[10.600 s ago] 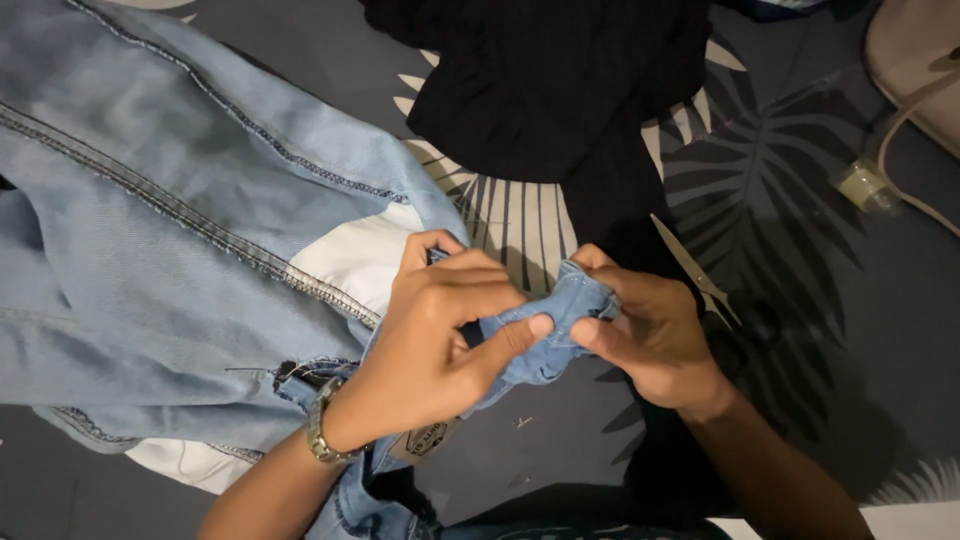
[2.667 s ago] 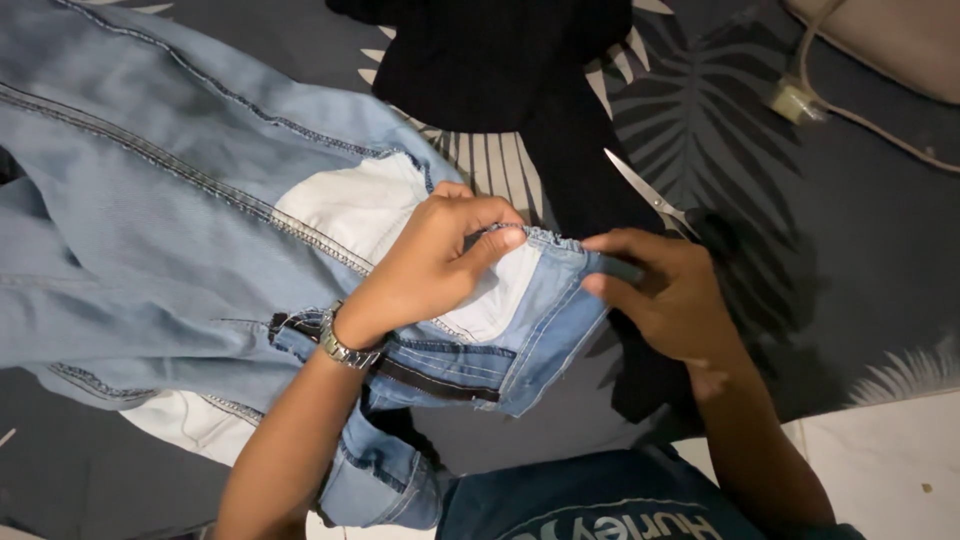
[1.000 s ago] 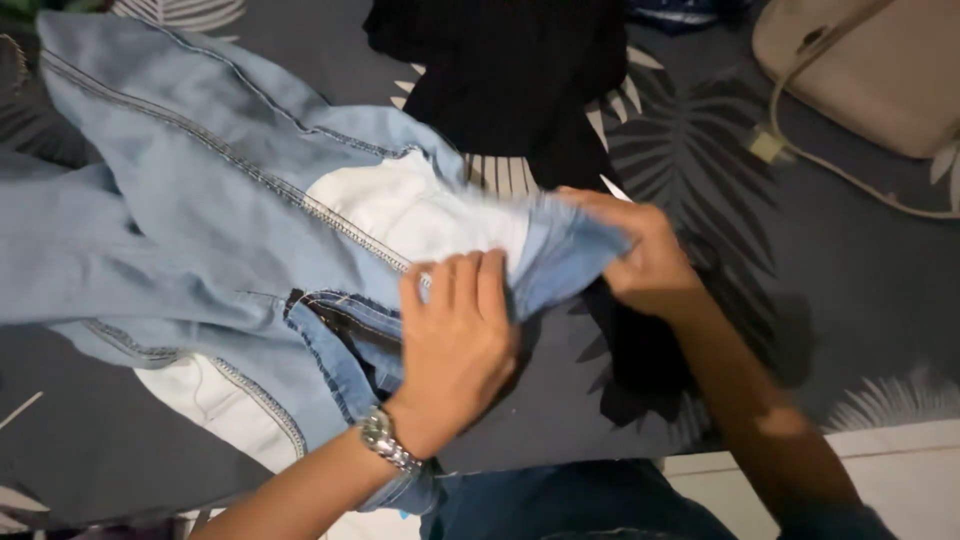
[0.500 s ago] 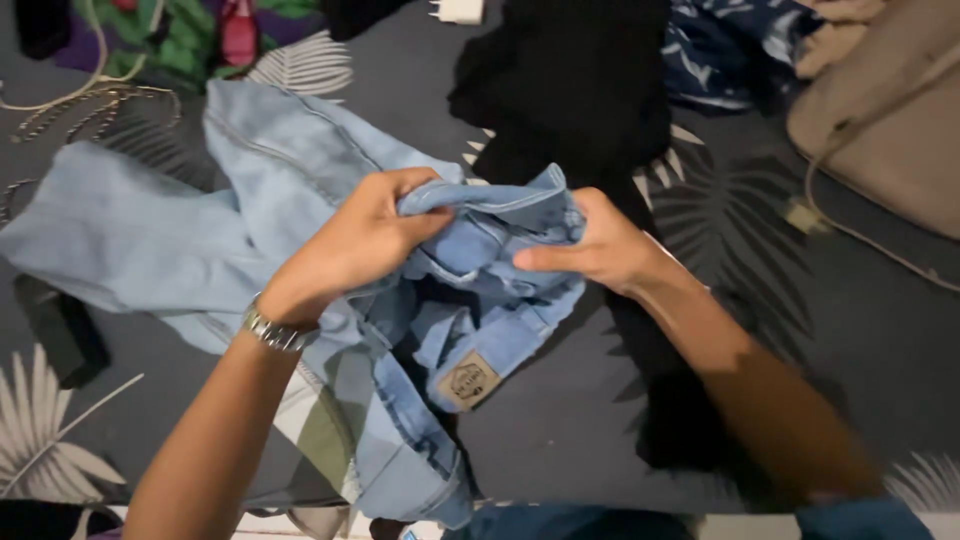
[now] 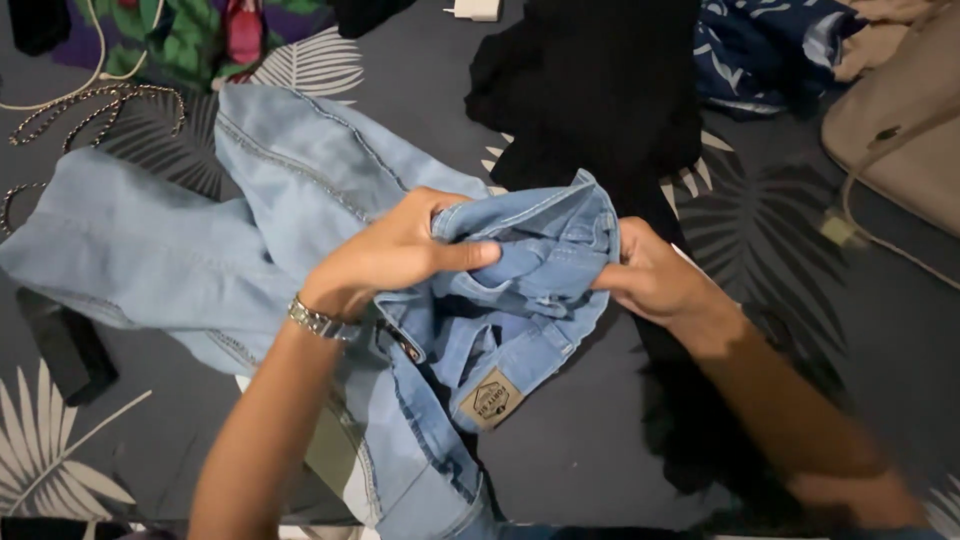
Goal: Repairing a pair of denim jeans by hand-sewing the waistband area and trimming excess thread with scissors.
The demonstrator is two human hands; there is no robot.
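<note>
The left hand (image 5: 400,255) and right hand (image 5: 655,280) each clutch the bunched waistband of light-blue jeans (image 5: 300,230), above a leaf-print sheet (image 5: 780,230), beside a black garment (image 5: 600,90).

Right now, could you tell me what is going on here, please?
A person is handling a pair of light blue jeans over a dark leaf-patterned sheet. The left hand and the right hand both grip the bunched waistband, with the legs trailing off to the left. A black garment lies just beyond, and a beige bag sits at the right.
</note>
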